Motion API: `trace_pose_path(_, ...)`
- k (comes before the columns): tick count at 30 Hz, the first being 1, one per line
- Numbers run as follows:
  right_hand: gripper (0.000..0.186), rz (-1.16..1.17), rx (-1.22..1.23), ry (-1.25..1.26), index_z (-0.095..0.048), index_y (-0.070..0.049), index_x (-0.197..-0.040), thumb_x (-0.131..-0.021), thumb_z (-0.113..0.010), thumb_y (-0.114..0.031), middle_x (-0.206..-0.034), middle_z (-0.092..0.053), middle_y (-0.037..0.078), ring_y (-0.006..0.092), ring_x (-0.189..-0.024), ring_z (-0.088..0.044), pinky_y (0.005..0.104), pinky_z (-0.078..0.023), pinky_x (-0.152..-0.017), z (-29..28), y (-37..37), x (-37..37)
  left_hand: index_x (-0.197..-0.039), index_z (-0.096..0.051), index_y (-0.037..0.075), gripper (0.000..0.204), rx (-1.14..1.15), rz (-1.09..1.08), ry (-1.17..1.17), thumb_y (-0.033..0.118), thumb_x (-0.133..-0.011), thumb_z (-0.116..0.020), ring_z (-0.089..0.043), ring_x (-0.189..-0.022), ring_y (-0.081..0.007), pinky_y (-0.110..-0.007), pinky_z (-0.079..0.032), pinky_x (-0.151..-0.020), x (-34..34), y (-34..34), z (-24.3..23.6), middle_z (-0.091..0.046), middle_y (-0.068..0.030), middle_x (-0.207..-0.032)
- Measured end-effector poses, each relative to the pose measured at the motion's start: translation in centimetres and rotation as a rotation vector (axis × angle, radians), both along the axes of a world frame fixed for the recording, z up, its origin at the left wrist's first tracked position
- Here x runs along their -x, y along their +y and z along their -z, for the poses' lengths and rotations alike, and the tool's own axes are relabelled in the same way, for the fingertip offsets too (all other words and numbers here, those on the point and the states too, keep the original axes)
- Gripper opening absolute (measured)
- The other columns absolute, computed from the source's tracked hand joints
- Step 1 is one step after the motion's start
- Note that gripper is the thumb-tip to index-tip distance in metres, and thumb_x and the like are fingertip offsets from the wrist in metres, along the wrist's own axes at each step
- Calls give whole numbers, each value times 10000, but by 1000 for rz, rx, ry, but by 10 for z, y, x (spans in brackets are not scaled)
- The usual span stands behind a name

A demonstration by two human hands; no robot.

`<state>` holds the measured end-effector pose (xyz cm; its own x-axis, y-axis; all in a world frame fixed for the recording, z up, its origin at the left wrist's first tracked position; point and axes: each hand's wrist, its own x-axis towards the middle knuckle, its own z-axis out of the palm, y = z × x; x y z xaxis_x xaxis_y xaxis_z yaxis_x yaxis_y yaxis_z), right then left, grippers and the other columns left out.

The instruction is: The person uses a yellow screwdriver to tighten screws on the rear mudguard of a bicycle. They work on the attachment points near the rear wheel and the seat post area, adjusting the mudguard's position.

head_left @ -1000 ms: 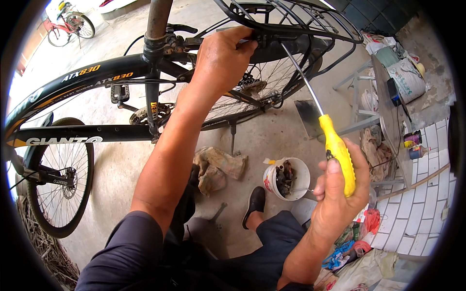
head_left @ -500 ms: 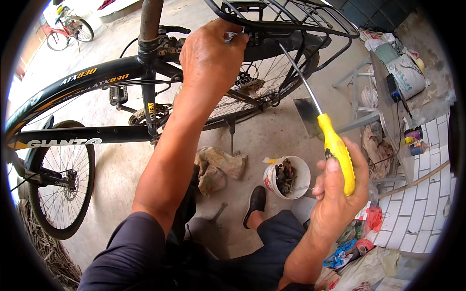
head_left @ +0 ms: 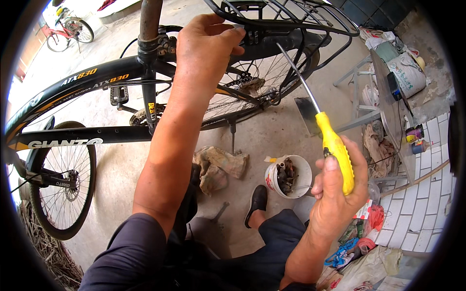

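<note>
Left hand [head_left: 206, 46]: shifted leftward, bent beside the rack [head_left: 291, 25]; I can't tell its grip.
Right hand [head_left: 335, 194]: wrapped round my screwdriver [head_left: 332, 141].

a bicycle [head_left: 149, 89], screwdriver [head_left: 325, 125] and scrap-filled bucket [head_left: 304, 172] suggest a makeshift workshop.
</note>
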<state>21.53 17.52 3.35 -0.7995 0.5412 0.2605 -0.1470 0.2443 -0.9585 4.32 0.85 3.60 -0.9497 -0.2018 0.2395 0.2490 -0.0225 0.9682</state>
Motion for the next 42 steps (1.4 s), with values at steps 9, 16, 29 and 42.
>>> trace_pose_path(9, 375, -22, 4, 17, -564, 41, -1188, -835, -664, -34, -1040, -619, 93, 64, -682, -548, 175, -444, -501, 1, 0, -1, -1134, -557, -28, 323, -284, 392, 24, 105, -849, -629, -686, -930, -244, -276, -526, -681, 18, 6, 20, -618, -116, -1054)
trace_pose_path(16, 384, -34, 34, 31, -548, 47, -1203, -845, -656, -38, -1020, -621, 92, 64, -662, -546, 177, -438, -498, 7, 1, 0, -1299, -450, -38, 443, -359, 471, 56, 25, -874, -558, -670, -979, -267, -304, -564, -733, 29, 10, 25, -613, -140, -1067)
trace_pose_path(29, 337, -55, 13, 94, -549, 32, -1201, -882, -598, -66, -807, -610, 121, 37, -493, -433, 169, -368, -460, 8, -3, 10, -1183, -506, -54, 327, -480, 468, 70, -17, -861, -550, -688, -895, -280, -319, -590, -729, 32, 14, 29, -624, -161, -1004)
trace_pose_path(42, 344, -73, -16, 107, -543, 35, -1210, -883, -595, -58, -838, -610, 134, 42, -502, -445, 167, -377, -461, 11, -1, 9, -1089, -542, -93, 263, -241, 320, 40, 83, -893, -557, -699, -844, -279, -302, -578, -677, 20, 15, 21, -625, -164, -1012)
